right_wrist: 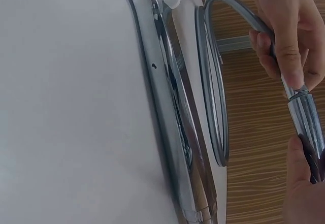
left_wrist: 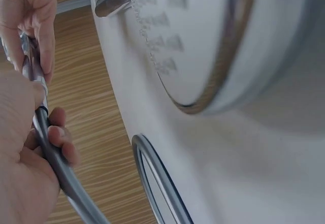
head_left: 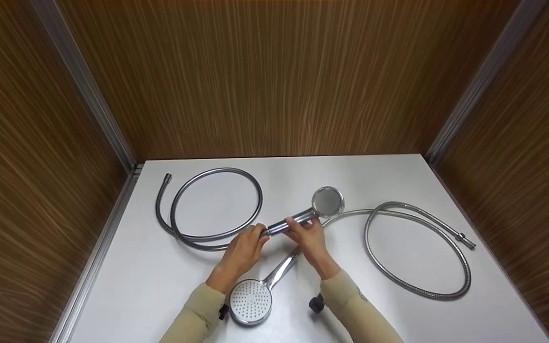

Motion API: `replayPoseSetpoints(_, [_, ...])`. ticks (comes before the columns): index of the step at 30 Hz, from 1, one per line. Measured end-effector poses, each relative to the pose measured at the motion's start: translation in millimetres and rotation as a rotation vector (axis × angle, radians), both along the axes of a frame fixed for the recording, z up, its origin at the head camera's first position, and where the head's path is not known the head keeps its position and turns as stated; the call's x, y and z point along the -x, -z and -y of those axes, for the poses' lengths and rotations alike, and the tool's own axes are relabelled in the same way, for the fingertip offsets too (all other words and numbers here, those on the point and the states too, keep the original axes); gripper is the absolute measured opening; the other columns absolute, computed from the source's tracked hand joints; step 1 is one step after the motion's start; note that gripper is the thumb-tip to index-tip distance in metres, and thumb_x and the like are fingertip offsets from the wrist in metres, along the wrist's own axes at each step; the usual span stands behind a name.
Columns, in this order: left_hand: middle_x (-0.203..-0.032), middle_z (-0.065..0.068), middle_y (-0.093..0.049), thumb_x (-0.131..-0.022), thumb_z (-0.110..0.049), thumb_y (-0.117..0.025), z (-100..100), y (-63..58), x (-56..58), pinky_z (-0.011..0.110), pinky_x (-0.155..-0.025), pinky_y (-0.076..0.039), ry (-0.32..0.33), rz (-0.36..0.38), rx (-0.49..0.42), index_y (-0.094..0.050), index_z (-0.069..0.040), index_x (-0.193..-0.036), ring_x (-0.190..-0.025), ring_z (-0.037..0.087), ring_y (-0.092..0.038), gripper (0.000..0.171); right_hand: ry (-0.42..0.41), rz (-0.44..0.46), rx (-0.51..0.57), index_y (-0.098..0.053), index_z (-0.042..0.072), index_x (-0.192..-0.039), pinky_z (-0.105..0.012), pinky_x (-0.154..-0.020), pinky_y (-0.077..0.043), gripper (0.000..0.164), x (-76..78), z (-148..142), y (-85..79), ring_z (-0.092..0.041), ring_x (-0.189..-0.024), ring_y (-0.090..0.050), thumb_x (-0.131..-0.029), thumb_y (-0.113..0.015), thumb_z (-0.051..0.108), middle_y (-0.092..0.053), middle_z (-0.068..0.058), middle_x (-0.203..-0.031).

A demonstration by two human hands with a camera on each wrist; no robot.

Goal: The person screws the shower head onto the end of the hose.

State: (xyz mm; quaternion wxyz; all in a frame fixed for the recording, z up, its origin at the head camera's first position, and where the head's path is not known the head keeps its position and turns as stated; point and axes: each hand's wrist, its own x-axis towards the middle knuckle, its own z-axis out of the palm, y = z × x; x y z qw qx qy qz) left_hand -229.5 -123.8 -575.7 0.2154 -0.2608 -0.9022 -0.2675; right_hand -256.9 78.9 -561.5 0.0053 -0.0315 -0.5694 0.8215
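Observation:
In the head view my left hand [head_left: 242,250] grips the end of a dark grey shower hose [head_left: 227,170], fingers curled round it. My right hand [head_left: 311,240] holds the handle of a chrome shower head [head_left: 328,201], its round grey face up. The hose end meets the base of this handle; the right wrist view shows a narrow gap line at the joint [right_wrist: 298,94]. Below the hands lies a second shower head [head_left: 250,301] with a white dotted face, its chrome handle [head_left: 281,270] running up under my right hand.
A silver metal hose [head_left: 439,297] loops on the right of the white table [head_left: 127,286], leading to the second shower head's handle. The dark hose's free end [head_left: 167,177] lies at the back left. Wood-grain panels [head_left: 274,81] enclose the table's back and sides.

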Motion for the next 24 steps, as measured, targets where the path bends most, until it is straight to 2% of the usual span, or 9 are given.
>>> replayPoseSetpoints(3, [-0.085, 0.006, -0.061, -0.106, -0.021, -0.062, -0.5, 0.2, 0.2, 0.036, -0.064, -0.052, -0.019, -0.037, 0.014, -0.061, -0.006, -0.112, -0.072, 0.021, -0.059, 0.016, -0.002, -0.003, -0.003, -0.044, -0.002, -0.127, -0.039, -0.091, -0.062, 0.038, -0.1, -0.3, -0.1, -0.02, -0.089, -0.078, -0.098, -0.068, -0.004, -0.069, -0.012, -0.1])
replayPoseSetpoints(9, [-0.081, 0.006, -0.059, -0.106, -0.024, -0.062, -2.8, -0.8, -0.3, 0.036, -0.059, -0.049, -0.053, -0.053, 0.028, -0.064, -0.007, -0.112, -0.067, 0.021, -0.055, 0.018, -0.011, -0.006, 0.006, -0.045, -0.003, -0.127, -0.039, -0.093, -0.062, 0.038, -0.8, -1.4, -0.3, -0.022, -0.091, -0.078, -0.098, -0.068, -0.004, -0.068, -0.012, -0.101])
replayPoseSetpoints(13, [-0.081, 0.006, -0.059, -0.107, -0.025, -0.061, -3.6, -2.3, -0.5, 0.035, -0.06, -0.049, -0.042, -0.024, 0.018, -0.064, -0.006, -0.113, -0.067, 0.02, -0.054, 0.02, -0.012, -0.001, 0.011, -0.044, -0.004, -0.128, -0.038, -0.092, -0.062, 0.038, -0.7, -2.8, -0.5, -0.02, -0.092, -0.078, -0.099, -0.068, -0.003, -0.067, -0.012, -0.102])
replayPoseSetpoints(19, [-0.086, 0.008, -0.062, -0.106, -0.023, -0.064, -2.9, -5.6, 1.0, 0.037, -0.065, -0.053, 0.005, 0.056, -0.069, -0.056, -0.002, -0.117, -0.073, 0.018, -0.056, 0.025, -0.009, -0.011, 0.023, -0.043, -0.005, -0.13, -0.038, -0.092, -0.062, 0.04, 0.2, -4.2, -3.4, -0.019, -0.091, -0.078, -0.098, -0.068, -0.004, -0.068, -0.011, -0.101])
replayPoseSetpoints(24, [-0.086, 0.006, -0.06, -0.106, -0.024, -0.062, -2.8, -9.1, 0.8, 0.036, -0.065, -0.052, -0.006, 0.036, -0.015, -0.057, -0.005, -0.112, -0.072, 0.017, -0.055, 0.021, -0.012, -0.02, 0.024, -0.043, -0.004, -0.128, -0.039, -0.093, -0.061, 0.039, 0.9, -4.9, -4.8, -0.018, -0.091, -0.078, -0.098, -0.068, -0.005, -0.068, -0.01, -0.099])
